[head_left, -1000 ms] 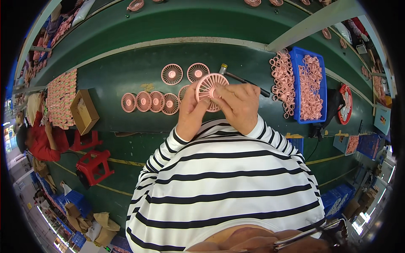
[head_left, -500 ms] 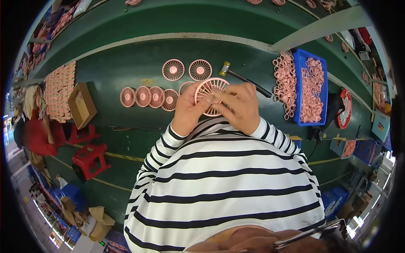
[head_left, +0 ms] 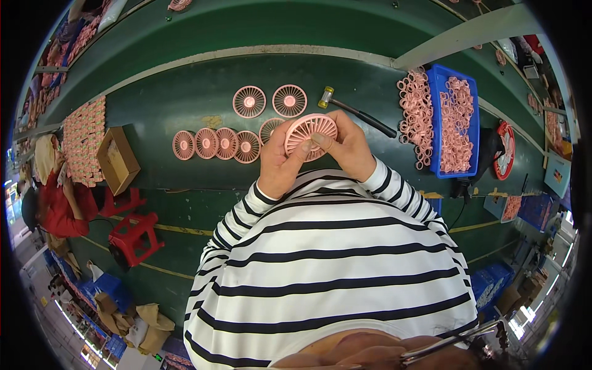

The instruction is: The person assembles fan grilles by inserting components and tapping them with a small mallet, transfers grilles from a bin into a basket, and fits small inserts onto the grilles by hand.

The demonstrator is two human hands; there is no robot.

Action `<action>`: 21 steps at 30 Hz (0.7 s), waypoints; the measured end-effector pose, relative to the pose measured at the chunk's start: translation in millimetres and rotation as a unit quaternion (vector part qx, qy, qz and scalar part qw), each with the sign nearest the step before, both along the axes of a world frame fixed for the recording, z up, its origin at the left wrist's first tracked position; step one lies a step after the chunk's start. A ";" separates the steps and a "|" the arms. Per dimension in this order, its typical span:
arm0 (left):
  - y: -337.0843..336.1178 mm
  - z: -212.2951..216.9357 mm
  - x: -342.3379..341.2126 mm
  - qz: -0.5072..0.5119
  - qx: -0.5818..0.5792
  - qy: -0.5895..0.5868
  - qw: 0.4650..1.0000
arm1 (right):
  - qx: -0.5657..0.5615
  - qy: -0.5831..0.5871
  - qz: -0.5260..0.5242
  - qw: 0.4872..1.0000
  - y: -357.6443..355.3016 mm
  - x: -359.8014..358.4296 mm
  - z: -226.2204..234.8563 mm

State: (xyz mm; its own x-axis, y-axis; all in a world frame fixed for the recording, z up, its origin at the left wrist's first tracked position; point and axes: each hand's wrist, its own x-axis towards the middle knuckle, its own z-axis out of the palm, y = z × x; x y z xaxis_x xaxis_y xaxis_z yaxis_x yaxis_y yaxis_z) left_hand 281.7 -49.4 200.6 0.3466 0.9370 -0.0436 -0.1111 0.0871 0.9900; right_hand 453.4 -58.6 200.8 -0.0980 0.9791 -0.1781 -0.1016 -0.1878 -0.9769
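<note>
Both hands are still gripping the pink fan grille [head_left: 310, 135]: left hand [head_left: 280, 161] closed at its 7 o'clock, right hand [head_left: 348, 147] at 4 o'clock. Left thumb is now crossing the grille's face; the hammer [head_left: 354, 110] is lying unmoved at 1 o'clock.

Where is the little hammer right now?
In the head view the hammer lies on the green table, just beyond the right hand, between the pink fan grilles and the blue bin of pink rings.

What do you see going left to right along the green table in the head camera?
Cardboard box → row of pink fan grilles → grille held in both hands → hammer → pile of pink rings → blue tray.
</note>
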 end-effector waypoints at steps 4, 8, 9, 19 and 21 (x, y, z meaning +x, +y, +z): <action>4.8 -0.6 -1.1 -0.012 -0.002 -0.015 1.000 | 0.010 0.018 -0.010 1.000 3.1 -3.2 -5.8; 14.3 -13.3 -5.8 0.057 0.052 0.047 0.996 | 0.044 -0.098 -0.020 0.994 3.7 -2.4 -3.4; 26.1 -11.5 -12.4 0.072 0.135 0.097 0.983 | 0.010 -0.100 -0.022 0.995 1.9 4.6 -10.8; 127.4 -161.8 -164.7 0.147 0.235 0.610 0.742 | -0.085 -0.180 0.070 0.977 -83.3 50.2 -62.3; 128.8 -172.5 -173.3 0.085 0.219 0.620 0.749 | -0.121 -0.236 0.170 0.949 -103.1 58.5 -67.9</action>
State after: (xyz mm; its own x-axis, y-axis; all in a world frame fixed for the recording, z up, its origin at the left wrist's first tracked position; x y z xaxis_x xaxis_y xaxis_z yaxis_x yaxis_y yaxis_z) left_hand 108.4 79.4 28.1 0.1688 0.9814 0.0912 0.9442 -0.1876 0.2707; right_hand 511.9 -161.7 132.9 -0.2551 0.8296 -0.4967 0.4432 -0.3563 -0.8226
